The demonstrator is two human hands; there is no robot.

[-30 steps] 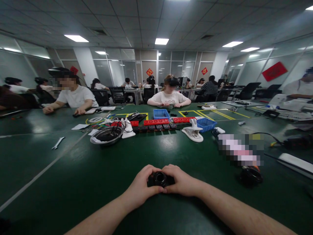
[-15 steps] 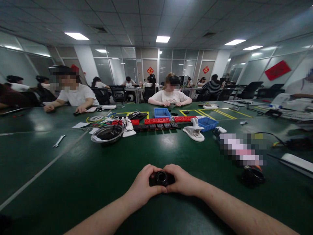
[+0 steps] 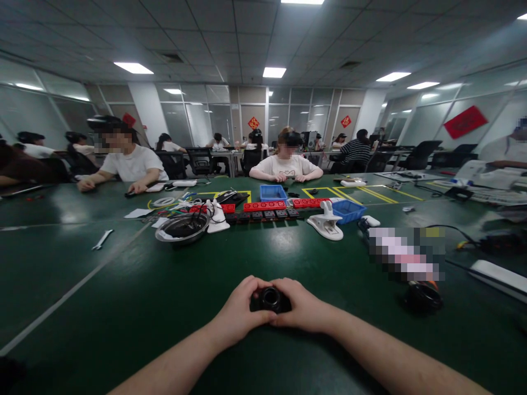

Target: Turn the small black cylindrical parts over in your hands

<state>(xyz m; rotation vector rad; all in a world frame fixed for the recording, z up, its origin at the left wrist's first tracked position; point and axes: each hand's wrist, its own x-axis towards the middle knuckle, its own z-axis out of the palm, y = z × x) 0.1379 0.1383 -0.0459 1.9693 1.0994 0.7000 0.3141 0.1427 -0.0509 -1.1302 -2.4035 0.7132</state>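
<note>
Between my two hands is a small black object with a round, ring-shaped opening (image 3: 271,298) that faces me. Its kind is hard to tell, as fingers hide most of its body. My left hand (image 3: 239,311) curls round its left side, thumb along the near edge. From the other side my right hand (image 3: 303,307) wraps it, and the thumbs meet in front of it. Both hands are low over the green table (image 3: 181,318), close to its surface.
Farther back lie a metal bowl (image 3: 181,239) with black cables, red socket strips (image 3: 264,206), a white clamp stand (image 3: 327,225) and a blue basket (image 3: 349,212). A wrench (image 3: 102,240) lies left, a black round part (image 3: 424,296) right. A person (image 3: 286,162) sits opposite.
The view has tipped slightly upward, so the room sits a little lower. My right hand has edged slightly left; both hands keep their hold on the black object.
</note>
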